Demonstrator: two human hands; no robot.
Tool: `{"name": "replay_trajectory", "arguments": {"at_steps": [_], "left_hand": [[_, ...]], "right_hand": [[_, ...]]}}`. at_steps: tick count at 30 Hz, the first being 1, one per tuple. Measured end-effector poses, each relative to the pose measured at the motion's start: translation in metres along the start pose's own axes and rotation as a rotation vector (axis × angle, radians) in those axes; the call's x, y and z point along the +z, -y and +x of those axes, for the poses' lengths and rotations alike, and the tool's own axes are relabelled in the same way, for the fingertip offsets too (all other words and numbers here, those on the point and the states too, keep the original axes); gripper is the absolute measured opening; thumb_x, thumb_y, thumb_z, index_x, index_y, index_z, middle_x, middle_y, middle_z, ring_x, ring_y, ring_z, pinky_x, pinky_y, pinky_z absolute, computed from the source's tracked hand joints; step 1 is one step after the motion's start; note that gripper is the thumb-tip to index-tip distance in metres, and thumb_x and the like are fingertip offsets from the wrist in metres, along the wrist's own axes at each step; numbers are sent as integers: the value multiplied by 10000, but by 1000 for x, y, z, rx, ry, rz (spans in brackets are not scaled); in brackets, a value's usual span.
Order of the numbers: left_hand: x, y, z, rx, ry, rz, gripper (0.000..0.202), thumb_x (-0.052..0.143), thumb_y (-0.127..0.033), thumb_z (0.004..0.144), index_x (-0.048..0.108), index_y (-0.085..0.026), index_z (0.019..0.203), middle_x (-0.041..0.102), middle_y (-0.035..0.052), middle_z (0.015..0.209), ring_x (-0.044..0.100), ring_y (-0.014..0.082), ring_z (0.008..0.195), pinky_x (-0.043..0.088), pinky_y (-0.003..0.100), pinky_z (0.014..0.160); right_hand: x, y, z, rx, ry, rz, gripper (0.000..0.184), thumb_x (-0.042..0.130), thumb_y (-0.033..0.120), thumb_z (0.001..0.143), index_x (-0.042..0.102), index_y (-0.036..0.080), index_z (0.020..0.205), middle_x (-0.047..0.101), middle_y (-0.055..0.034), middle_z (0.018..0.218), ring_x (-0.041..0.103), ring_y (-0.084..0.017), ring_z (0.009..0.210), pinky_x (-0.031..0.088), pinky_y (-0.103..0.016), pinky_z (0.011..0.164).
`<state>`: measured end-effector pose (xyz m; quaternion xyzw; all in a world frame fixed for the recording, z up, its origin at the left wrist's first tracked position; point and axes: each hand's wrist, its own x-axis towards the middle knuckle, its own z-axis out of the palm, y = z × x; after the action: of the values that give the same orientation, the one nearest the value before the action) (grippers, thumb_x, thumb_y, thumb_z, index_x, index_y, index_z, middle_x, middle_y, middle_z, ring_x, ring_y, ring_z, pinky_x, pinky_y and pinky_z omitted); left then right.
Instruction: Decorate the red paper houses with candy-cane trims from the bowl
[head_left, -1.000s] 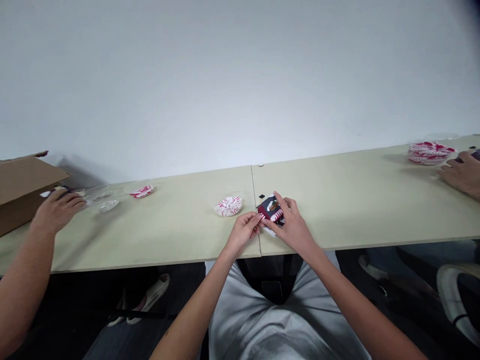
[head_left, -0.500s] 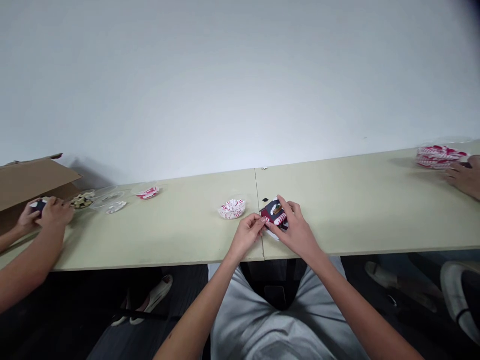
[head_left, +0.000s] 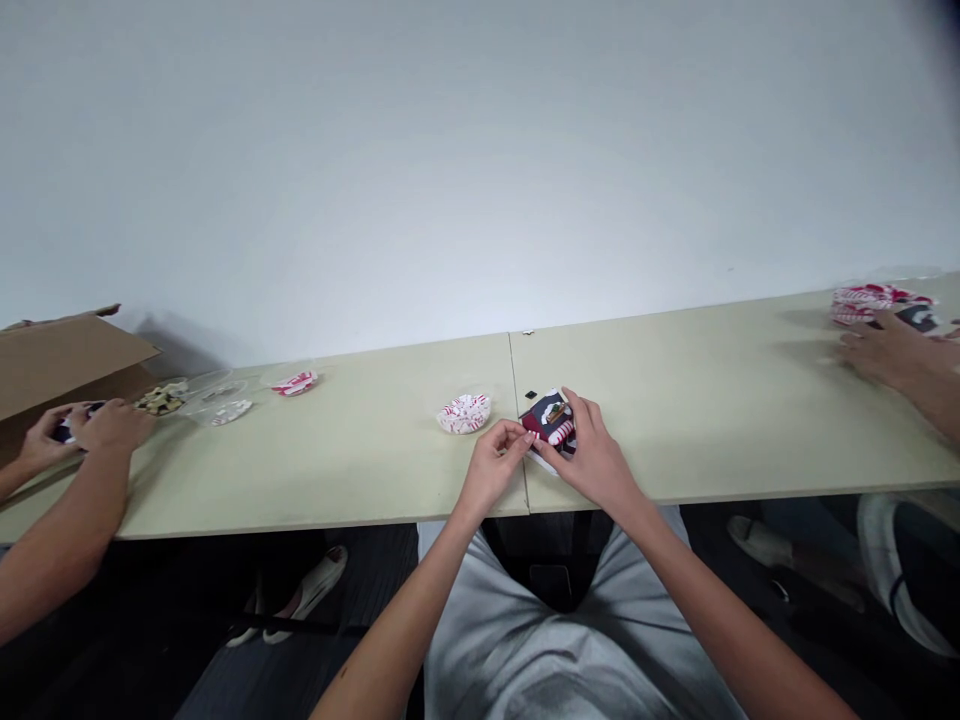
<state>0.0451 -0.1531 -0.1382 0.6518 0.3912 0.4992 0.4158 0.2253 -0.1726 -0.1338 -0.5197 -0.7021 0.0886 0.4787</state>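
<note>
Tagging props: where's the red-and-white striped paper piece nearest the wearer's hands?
Head view, centre: the red-and-white striped paper piece lies on the beige table, just left of its seam, beyond the left hand.

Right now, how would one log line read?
right hand: holds small dark red-and-white striped packet | left hand: fingers pinch its edge | surface: beige table
</note>
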Motion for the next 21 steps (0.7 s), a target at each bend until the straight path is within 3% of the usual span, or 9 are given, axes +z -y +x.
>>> {"name": "replay_trajectory", "arguments": {"at_steps": [7,16,21], "left_hand": [[2,-3,3,-23,1,-6,341,692,-486,873,691,-152,804,647,8,737,532,132,690,400,252,684],[0,-4,-1,11,33,77,345,637,-490,914,719,-156,891,688,35,841,576,162,794,423,268,754],[2,-10,-3,18,47,83,316,686,-473,885,655,-161,847,640,21,813,543,145,775,409,257,734]], "right_hand": [[-1,-6,-1,-21,17,34,705,618,502,901,344,268,1507,479,-139,1392,586,-313,1238,534,-483,1021],[0,-9,0,-44,28,117,683,621,468,906,350,268,1500,466,-140,1403,557,-303,1273,511,-478,1062],[-3,-12,2,-64,46,224,634,633,407,900,392,262,1468,476,-136,1398,514,-288,1308,500,-474,1080]]}}
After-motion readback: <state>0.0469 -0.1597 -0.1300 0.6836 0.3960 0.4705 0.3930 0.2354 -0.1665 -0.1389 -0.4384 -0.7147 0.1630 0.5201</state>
